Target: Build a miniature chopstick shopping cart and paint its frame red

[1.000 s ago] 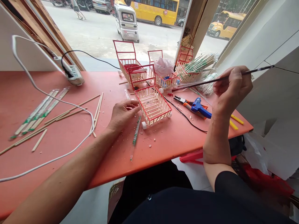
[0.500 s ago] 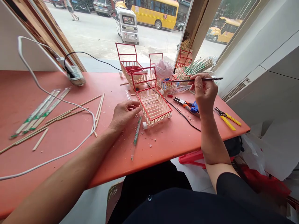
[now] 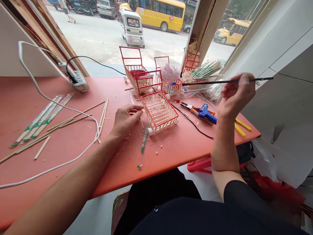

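A small cart (image 3: 160, 111) of wooden sticks with red rims and white wheels stands mid-table. My left hand (image 3: 125, 120) rests beside its left side, fingers curled and touching the table next to it; I cannot make out anything in them. My right hand (image 3: 236, 94) is raised above the table's right end, pinched on a long thin dark stick (image 3: 220, 81) that runs level, its far tip near the carts at the back.
More stick carts (image 3: 137, 70) stand at the back by the window. A blue glue gun (image 3: 206, 114), pliers (image 3: 193, 107) and yellow-handled cutters (image 3: 241, 125) lie right. Loose chopsticks (image 3: 61, 122), wrapped ones (image 3: 41, 119), a white cable (image 3: 61, 107) and a power strip (image 3: 77, 80) occupy the left.
My right hand with the dark stick swung left over the glue gun and then back to the right and up. My left hand stayed by the cart.
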Demonstrator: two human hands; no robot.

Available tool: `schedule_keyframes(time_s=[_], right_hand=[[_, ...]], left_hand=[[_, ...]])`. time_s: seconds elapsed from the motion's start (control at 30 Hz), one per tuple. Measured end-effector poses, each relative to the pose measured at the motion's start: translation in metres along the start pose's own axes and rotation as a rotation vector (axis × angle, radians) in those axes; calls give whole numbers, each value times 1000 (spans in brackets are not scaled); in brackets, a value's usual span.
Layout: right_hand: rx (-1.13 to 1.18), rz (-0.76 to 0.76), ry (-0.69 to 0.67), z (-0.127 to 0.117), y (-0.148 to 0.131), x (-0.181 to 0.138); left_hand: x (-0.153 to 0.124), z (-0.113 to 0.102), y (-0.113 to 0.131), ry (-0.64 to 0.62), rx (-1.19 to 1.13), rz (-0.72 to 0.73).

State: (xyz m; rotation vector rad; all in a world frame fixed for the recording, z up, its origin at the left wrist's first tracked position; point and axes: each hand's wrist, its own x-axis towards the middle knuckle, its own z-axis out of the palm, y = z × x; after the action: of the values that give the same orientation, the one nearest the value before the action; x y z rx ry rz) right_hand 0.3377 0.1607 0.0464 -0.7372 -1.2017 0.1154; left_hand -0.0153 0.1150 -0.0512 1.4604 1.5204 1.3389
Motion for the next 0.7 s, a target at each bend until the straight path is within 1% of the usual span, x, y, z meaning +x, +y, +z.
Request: schedule_keyframes(time_s=[0.1,0.2,0.3,0.4,0.47,0.53,0.63,0.7], right_hand=[[58,19,-35,-2,-3,1],[131,25,-87,8,-16,-7],[154,57,-176,21,-29,-20],[55,125,-311,27,-34,-28],[1,154,-373,26,-32,-30],[-30,158,-385,24,-31,-30],[-67,136,-352,19,-30,-26],[-83,124,-359,16,-32,-22]], left_hand=[[1,-4,1,73,4,30],[1,-9,4,170,-16,99],[1,-12,8,235,-31,153],[0,-13,12,246,-38,171],[-1,-13,15,243,-54,188],[-3,-12,20,242,-78,217],[-6,-12,27,248,-106,263],[-8,-12,30,243,-95,267]])
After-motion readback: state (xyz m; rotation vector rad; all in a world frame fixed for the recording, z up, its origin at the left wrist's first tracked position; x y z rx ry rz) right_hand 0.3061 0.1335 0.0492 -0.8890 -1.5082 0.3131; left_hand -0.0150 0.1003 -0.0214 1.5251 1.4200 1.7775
